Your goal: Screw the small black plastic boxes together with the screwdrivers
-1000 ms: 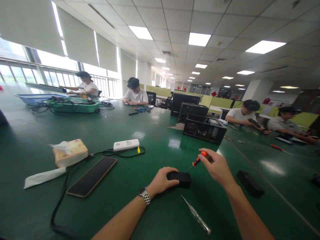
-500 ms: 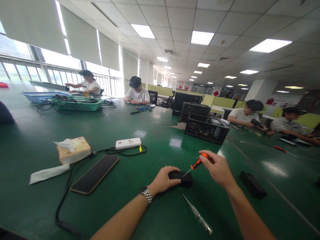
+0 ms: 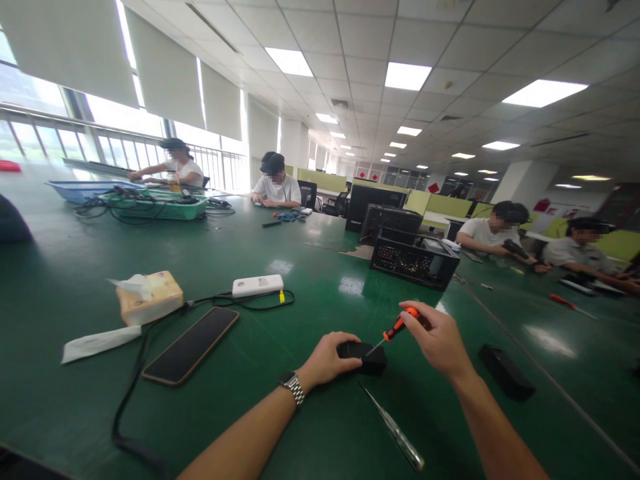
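Note:
A small black box-shaped device [image 3: 374, 360] lies on the green table, its left end gripped between the thumb and fingers of my left hand [image 3: 331, 360]. My right hand [image 3: 434, 333] is closed around the orange and black handle of a screwdriver [image 3: 396, 329]. The screwdriver slants down to the left, with its tip at the top face of the black device. A second screwdriver with a clear handle [image 3: 400, 437] rests on the table just in front of the device. To the right of my right forearm lies another black box-shaped piece [image 3: 506, 371].
Left of my hands are a phone [image 3: 193, 345], a tissue pack [image 3: 151, 298] and a white power bank-like unit [image 3: 257, 285] with a black cable. Farther back stand an open computer case [image 3: 415, 260] and a green basket [image 3: 173, 207] of cables. Several people sit around the table.
Hardly anything differs: both hands keep their holds and the screwdriver tip stays at the device. The camera view has shifted slightly. The far-left person's arm has moved.

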Motion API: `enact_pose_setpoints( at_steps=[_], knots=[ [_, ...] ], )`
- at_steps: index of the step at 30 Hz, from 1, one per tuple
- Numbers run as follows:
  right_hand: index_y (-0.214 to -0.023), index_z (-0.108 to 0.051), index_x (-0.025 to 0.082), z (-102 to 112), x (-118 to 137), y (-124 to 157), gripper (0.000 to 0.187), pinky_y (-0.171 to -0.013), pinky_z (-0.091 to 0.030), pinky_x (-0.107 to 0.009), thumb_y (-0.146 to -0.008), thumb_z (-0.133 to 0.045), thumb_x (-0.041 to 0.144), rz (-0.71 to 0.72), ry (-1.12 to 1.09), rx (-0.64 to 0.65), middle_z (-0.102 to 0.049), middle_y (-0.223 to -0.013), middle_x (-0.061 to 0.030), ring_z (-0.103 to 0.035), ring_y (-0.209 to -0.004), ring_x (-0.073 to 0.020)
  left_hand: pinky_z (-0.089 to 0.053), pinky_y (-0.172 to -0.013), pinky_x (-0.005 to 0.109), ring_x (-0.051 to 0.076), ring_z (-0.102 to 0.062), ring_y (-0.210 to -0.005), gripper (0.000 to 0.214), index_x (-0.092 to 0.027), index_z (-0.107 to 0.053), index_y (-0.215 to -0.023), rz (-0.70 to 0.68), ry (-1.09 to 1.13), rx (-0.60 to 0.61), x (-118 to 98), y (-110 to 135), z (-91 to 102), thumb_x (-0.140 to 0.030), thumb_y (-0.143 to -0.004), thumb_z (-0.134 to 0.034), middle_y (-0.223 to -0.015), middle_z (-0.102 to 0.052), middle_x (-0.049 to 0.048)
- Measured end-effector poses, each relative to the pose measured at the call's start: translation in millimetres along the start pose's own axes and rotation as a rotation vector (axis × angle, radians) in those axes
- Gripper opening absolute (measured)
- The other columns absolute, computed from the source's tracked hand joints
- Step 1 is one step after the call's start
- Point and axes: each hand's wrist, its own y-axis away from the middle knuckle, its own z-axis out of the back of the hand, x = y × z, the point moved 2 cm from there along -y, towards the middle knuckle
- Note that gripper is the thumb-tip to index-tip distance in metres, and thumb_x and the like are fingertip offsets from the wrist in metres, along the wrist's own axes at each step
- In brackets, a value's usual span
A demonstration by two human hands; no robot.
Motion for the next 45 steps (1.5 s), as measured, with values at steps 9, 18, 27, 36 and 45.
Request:
enact_pose_setpoints(
  at_steps=[9, 18, 27, 36, 45],
  knots=[
    [-0.101, -0.068, 0.017, -3.5, 6.3, 1.3, 0.036, -0.055, -0.048, -0.028, -0.087, -0.051, 0.045, 0.045, 0.024, 0.022, -0.071, -0.082, -0.006, -0.06, -0.059, -0.0167, -0.043, -0.088, 0.034, 0.024, -0.059, -0.099, 0.041, -0.022, -0.067, -0.11, -0.011, -0.003, -0.01, 3.7, -0.2, -1.7, -0.036, -0.073, -0.073, -0.108, -0.067, 0.0043],
    [-0.1, -0.068, 0.017, -1.7, 8.5, 2.4, 0.035, -0.055, -0.047, -0.028, -0.087, -0.051, 0.045, 0.072, 0.054, 0.032, -0.07, -0.083, -0.006, -0.06, -0.06, -0.0165, -0.044, -0.088, 0.034, 0.024, -0.06, -0.098, 0.042, -0.022, -0.066, -0.111, -0.019, 0.002, -0.003, 2.7, -0.3, -1.0, -0.038, -0.073, -0.073, -0.109, -0.067, 0.0046],
    [-0.099, -0.068, 0.017, 0.0, 8.1, 3.4, 0.035, -0.052, -0.046, -0.027, -0.087, -0.051, 0.045, 0.072, 0.06, 0.017, -0.069, -0.079, -0.0055, -0.059, -0.058, -0.016, -0.044, -0.09, 0.034, 0.023, -0.06, -0.098, 0.04, -0.022, -0.067, -0.11, -0.013, 0.0, -0.004, 1.4, 0.4, -0.2, -0.037, -0.073, -0.072, -0.108, -0.068, 0.0042],
    [-0.098, -0.068, 0.018, -0.6, 5.7, 4.2, 0.034, -0.056, -0.047, -0.029, -0.087, -0.052, 0.046, 0.055, 0.077, 0.035, -0.069, -0.081, -0.0056, -0.059, -0.06, -0.0168, -0.044, -0.088, 0.034, 0.024, -0.059, -0.098, 0.04, -0.022, -0.066, -0.111, -0.015, -0.003, 0.002, 2.3, 0.9, -0.2, -0.037, -0.074, -0.072, -0.109, -0.067, 0.004],
    [-0.097, -0.068, 0.017, 0.5, 9.8, 4.8, 0.033, -0.054, -0.045, -0.027, -0.088, -0.051, 0.044, 0.093, 0.09, 0.023, -0.068, -0.079, -0.0048, -0.057, -0.058, -0.0154, -0.044, -0.087, 0.033, 0.023, -0.06, -0.097, 0.042, -0.022, -0.066, -0.111, -0.017, -0.013, 0.004, 2.7, 0.3, -0.7, -0.038, -0.073, -0.072, -0.109, -0.067, 0.0045]
  ],
)
